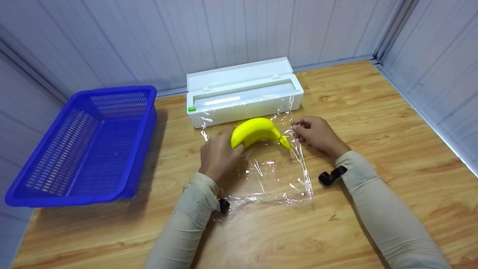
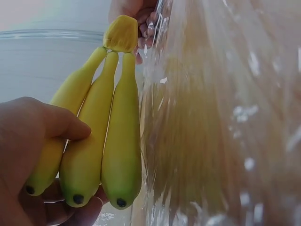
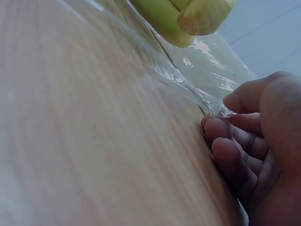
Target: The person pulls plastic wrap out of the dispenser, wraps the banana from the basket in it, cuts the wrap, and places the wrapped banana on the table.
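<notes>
A bunch of yellow bananas (image 1: 257, 127) with green-tinged lower ends is gripped by my left hand (image 1: 220, 155). In the left wrist view, the thumb lies across the bananas (image 2: 89, 150) and fingers curl behind them; their joined stem points away from the palm. A sheet of clear plastic wrap (image 1: 261, 179) spreads over the table beneath the bunch, running out from a white dispenser box (image 1: 248, 114). My right hand (image 1: 315, 132) is at the sheet's right edge, where thumb and fingertips pinch the film (image 3: 207, 101) in the right wrist view.
Inside the box, behind its front wall, lies the wrap roll (image 1: 257, 93); the lid (image 1: 239, 74) is raised. A small green slider (image 1: 192, 108) sits at the box's left end. On the left stands a blue plastic basket (image 1: 129, 179). Panelled walls (image 1: 231, 30) border the wooden table (image 1: 373, 157).
</notes>
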### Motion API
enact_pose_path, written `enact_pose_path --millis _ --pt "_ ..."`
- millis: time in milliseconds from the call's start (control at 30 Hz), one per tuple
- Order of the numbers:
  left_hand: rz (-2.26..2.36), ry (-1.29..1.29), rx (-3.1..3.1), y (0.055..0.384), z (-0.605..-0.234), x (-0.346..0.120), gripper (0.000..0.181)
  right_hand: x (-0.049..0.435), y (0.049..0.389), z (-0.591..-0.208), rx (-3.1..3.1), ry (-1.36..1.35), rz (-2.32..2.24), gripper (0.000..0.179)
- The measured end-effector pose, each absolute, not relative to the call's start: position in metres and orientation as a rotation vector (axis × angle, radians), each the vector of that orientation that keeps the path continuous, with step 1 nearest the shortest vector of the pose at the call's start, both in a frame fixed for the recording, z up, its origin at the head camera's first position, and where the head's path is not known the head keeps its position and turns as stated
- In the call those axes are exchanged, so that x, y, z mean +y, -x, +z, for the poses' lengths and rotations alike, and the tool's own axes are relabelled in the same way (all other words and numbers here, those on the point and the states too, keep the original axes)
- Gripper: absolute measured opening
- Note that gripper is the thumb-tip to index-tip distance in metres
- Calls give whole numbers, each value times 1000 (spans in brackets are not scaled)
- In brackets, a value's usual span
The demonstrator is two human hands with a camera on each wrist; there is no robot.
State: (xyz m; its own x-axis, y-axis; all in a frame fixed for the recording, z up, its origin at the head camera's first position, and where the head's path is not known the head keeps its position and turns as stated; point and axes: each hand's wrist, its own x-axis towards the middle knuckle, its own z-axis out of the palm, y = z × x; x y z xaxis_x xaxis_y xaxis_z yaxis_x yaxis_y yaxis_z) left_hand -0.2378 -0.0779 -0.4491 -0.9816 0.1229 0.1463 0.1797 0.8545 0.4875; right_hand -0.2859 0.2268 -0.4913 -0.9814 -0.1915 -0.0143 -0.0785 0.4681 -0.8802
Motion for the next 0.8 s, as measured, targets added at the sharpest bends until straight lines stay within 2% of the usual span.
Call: enact_pose_path --millis 800 --pt "-675 260 -2818 231 -457 -69 45 228 276 -488 2601 240 -1597 23"
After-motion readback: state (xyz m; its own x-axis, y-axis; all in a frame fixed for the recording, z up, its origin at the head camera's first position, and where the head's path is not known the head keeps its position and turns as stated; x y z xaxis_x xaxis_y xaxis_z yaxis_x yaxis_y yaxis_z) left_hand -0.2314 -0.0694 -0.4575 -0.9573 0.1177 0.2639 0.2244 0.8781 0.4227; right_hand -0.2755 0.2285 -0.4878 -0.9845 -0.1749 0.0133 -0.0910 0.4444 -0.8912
